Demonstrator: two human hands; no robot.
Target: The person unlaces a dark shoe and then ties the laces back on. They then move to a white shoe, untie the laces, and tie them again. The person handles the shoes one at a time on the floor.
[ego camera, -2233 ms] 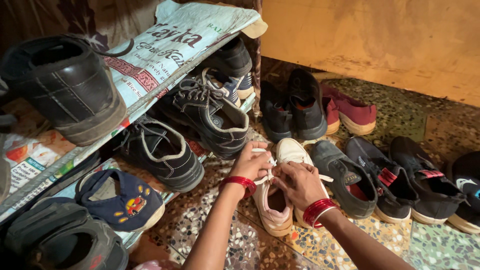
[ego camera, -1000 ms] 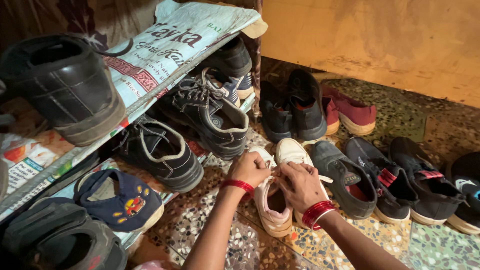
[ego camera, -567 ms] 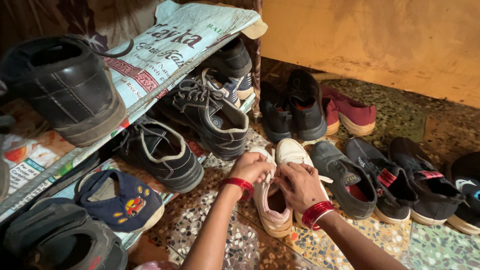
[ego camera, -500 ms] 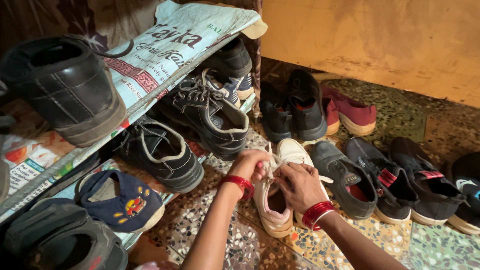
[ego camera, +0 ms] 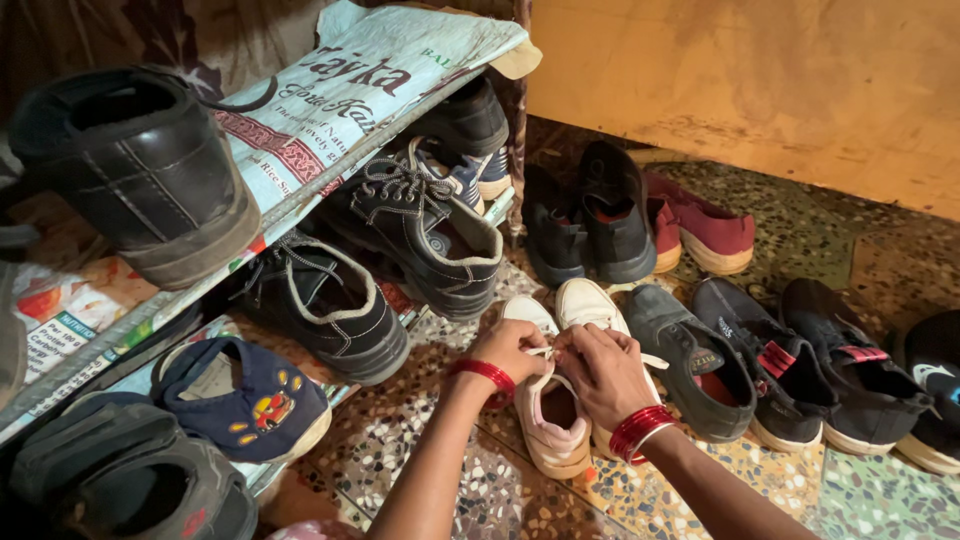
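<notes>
Pinching the white lace [ego camera: 545, 352] with both hands, left [ego camera: 510, 348] and right [ego camera: 603, 372], fingers closed, pulling it snug over the white sneaker [ego camera: 548, 408] beside the shoe rack [ego camera: 150, 310].

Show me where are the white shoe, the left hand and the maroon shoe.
white shoe [ego camera: 553, 452], head view, heel rim.
left hand [ego camera: 510, 347], head view, back of the hand.
maroon shoe [ego camera: 712, 229], head view, its upper.
</notes>
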